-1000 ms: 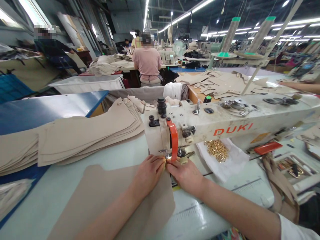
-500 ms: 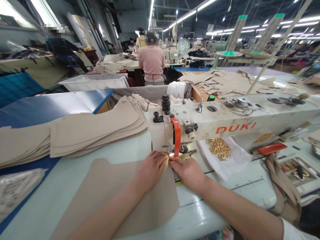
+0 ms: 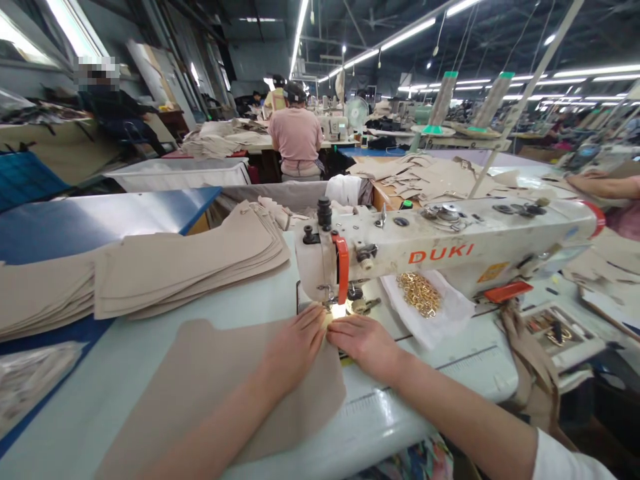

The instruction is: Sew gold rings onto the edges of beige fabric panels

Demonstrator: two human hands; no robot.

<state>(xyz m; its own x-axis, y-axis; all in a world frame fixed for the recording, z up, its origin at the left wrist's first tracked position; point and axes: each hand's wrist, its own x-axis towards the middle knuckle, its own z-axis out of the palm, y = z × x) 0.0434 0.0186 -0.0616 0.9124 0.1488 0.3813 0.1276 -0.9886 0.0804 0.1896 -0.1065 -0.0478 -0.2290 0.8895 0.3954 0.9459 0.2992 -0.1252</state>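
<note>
A flat beige fabric panel (image 3: pixel 200 387) lies on the pale sewing table in front of me. My left hand (image 3: pixel 293 347) presses down on its far right corner. My right hand (image 3: pixel 365 341) rests beside it, fingertips touching the same corner. Both sets of fingers meet just under the lit needle area of the white DUKI sewing machine (image 3: pixel 450 250), next to its orange guard (image 3: pixel 342 270). What lies directly under the needle is hidden by my fingers.
A stack of beige cut panels (image 3: pixel 165 270) lies to the left on the table. Gold rings (image 3: pixel 419 293) sit on white cloth under the machine arm. A parts tray (image 3: pixel 555 328) is at right. A seated person in pink (image 3: pixel 296 137) works ahead; another person's arm (image 3: pixel 597 185) shows far right.
The view shifted slightly. Both hands stay pressed on the panel's corner at the needle, drawn a little toward me.
</note>
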